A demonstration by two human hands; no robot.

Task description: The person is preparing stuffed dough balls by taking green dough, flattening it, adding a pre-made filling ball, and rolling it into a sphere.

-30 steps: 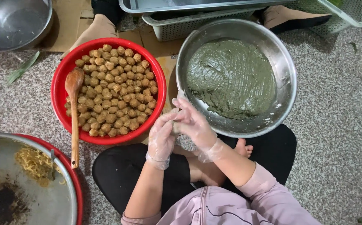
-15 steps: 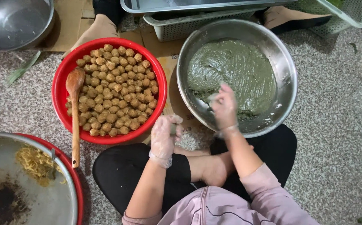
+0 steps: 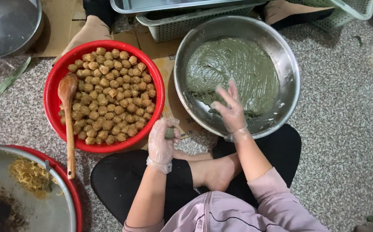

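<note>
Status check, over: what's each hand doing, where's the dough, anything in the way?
Left hand closed around a green dough lump. Right hand open, fingers spread, in the steel bowl on the green dough. Nothing blocking either hand.

Someone is cooking at home on a speckled stone floor (image 3: 345,129), sitting among a steel bowl of green paste (image 3: 238,73), a red basin of brown balls (image 3: 105,92) and plastic baskets (image 3: 182,23).

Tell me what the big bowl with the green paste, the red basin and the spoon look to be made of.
The big bowl looks like stainless steel: silvery, with a shiny reflective wall. The red basin looks like plastic: one even, glossy colour with a thick rolled rim. The spoon looks like wood: matt brown with no shine. The right hand reaching into the bowl wears a thin clear glove, probably plastic film.
</note>
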